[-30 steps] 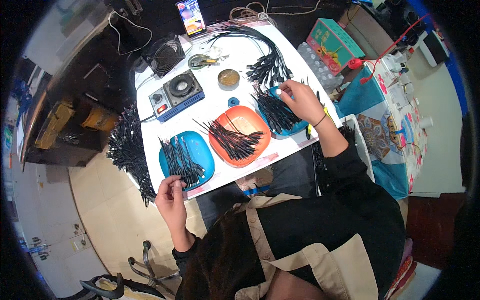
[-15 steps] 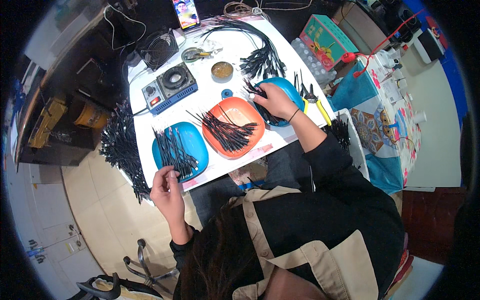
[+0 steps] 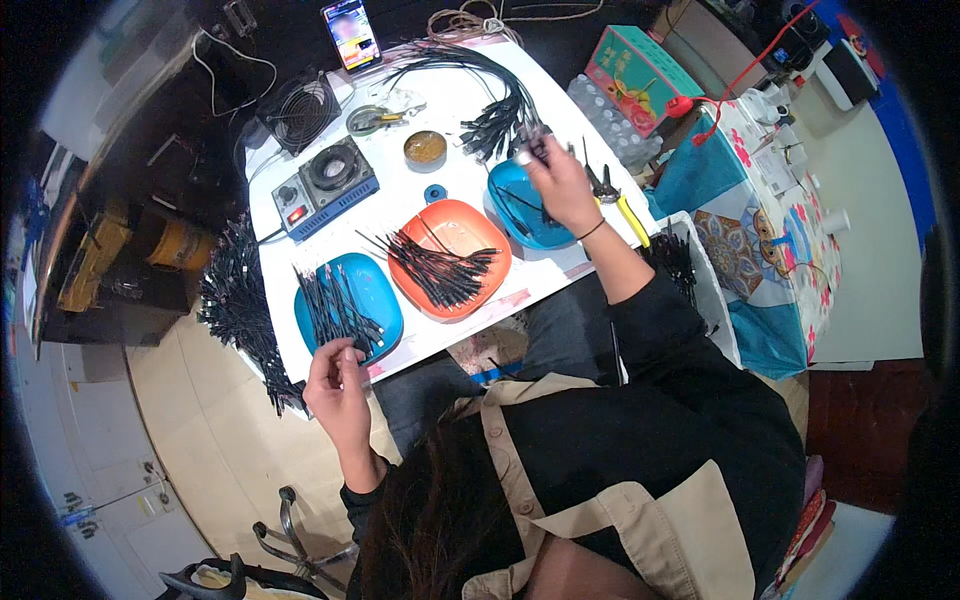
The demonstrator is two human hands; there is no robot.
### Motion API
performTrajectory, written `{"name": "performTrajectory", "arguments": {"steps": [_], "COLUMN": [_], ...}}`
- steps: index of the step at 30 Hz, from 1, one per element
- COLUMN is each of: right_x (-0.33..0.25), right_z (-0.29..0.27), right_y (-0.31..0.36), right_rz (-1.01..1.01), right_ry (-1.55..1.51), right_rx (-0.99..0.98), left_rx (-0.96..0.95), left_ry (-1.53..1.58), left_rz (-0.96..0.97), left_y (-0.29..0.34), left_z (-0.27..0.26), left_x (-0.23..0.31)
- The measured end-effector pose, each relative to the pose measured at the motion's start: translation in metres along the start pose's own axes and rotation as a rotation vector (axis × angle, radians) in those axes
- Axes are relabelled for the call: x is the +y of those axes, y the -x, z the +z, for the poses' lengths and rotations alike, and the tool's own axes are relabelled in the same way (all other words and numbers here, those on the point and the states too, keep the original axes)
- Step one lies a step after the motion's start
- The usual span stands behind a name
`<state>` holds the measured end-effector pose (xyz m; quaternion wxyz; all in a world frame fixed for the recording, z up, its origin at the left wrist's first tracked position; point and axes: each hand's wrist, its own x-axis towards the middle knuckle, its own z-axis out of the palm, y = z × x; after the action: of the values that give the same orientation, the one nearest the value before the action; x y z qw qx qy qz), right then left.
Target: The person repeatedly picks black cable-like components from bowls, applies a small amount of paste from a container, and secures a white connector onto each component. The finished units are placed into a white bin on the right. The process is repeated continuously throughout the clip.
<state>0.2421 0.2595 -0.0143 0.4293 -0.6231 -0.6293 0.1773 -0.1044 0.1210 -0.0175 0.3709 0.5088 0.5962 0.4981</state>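
My left hand (image 3: 338,392) is at the near edge of the left blue tray (image 3: 385,290), thumb and fingers pinched together; what they hold, if anything, is too small to make out. Black cables (image 3: 335,305) lie in that tray. My right hand (image 3: 563,185) is over the far rim of the right blue tray (image 3: 563,233), beside a fanned bundle of black cables (image 3: 495,125). Its fingers look curled together, somewhat blurred, and I cannot make out what is in them. A few black cables lie in this tray. Between them, an orange tray (image 3: 462,217) bears a pile of black cables (image 3: 440,268).
Yellow-handled pliers (image 3: 632,218) lie right of my right hand. Farther back stand a heated pot unit (image 3: 330,190), a round tin (image 3: 425,150), a fan (image 3: 300,115) and a phone (image 3: 352,38). Masses of black cables (image 3: 240,285) hang left of the table; a white bin (image 3: 705,290) stands right.
My right hand has moved up and away from the right blue tray toward the cable bundle. Fewer cables show in that tray. My left hand stays nearly in place; the view has shifted slightly.
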Motion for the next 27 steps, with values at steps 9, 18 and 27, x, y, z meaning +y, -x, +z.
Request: {"name": "performTrajectory", "arguments": {"steps": [9, 18, 27], "right_x": [-0.012, -0.011, -0.026], "right_z": [0.033, 0.026, 0.020], "right_y": [-0.001, -0.009, -0.001], "right_rz": [0.000, 0.088, 0.075], "right_ry": [0.394, 0.568, 0.527], "right_rx": [-0.286, -0.369, -0.214], "left_rx": [0.024, -0.001, 0.017], "left_ry": [-0.041, 0.014, -0.044], "left_rz": [0.045, 0.007, 0.040], "left_y": [0.005, 0.006, 0.010], "left_z": [0.003, 0.006, 0.002], "left_x": [0.005, 0.009, 0.012]}}
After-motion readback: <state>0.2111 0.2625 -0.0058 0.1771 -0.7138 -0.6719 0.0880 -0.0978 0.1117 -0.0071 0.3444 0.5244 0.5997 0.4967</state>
